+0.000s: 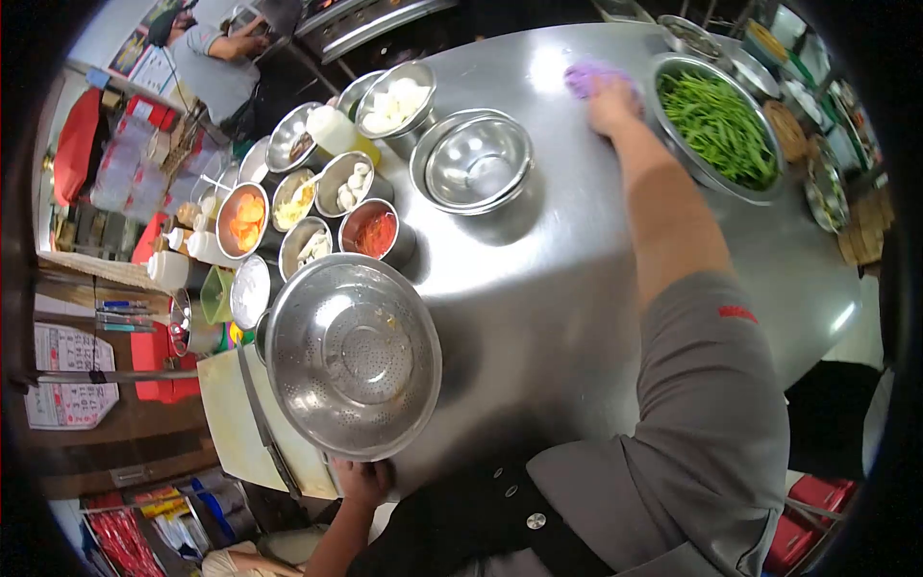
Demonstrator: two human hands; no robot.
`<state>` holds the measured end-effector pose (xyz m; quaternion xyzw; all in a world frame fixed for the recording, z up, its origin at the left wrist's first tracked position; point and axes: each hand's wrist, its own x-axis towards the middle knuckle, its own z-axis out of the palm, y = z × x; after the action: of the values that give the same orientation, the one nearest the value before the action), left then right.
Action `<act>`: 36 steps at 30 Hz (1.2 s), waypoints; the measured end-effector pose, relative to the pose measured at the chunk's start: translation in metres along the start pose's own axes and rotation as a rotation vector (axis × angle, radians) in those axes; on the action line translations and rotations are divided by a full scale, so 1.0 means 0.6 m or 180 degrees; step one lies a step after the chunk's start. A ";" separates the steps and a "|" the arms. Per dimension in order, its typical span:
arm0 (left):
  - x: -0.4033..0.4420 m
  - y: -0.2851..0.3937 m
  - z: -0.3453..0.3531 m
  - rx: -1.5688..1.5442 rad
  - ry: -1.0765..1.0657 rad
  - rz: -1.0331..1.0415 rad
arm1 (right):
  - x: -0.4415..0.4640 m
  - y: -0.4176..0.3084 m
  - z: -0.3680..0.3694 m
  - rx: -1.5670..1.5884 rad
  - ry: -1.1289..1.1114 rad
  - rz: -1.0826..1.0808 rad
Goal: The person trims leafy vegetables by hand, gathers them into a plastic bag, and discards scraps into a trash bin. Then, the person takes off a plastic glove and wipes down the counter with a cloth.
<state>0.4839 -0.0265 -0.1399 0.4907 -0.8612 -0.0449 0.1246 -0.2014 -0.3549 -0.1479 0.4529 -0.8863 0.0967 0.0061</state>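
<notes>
My right hand is stretched far across the steel table, its fingers closed on a purple cloth pressed to the tabletop. Just right of it stands a large steel bowl of cut green vegetables. Low in the view, my left hand grips the near rim of a big steel colander; the rim partly hides its fingers. The colander's inside faces me, with a few small scraps stuck to it. Two nested steel bowls stand between the hands, toward the back.
Left of the colander lie a cutting board and a long knife. Several steel containers stand beyond, among them sliced carrots and red shreds. A squeeze bottle stands there too. Another person works at the back left.
</notes>
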 end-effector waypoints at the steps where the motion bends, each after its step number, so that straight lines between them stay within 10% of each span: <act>1: 0.004 0.004 0.002 -0.0104 -0.0115 -0.0147 | 0.038 0.015 0.015 0.0107 0.0155 0.0250; 10: -0.057 -0.028 0.017 -0.0593 -0.0443 -0.0181 | 0.217 -0.059 0.084 -0.0108 -0.0307 -0.0528; 36: 0.003 0.005 -0.015 -0.0399 0.0674 -0.0022 | -0.529 -0.085 -0.054 0.0656 -0.0145 -0.2411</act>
<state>0.4830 -0.0263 -0.1302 0.4869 -0.8370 -0.0471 0.2451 0.0244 -0.1235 -0.1387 0.7482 -0.6419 0.1660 -0.0237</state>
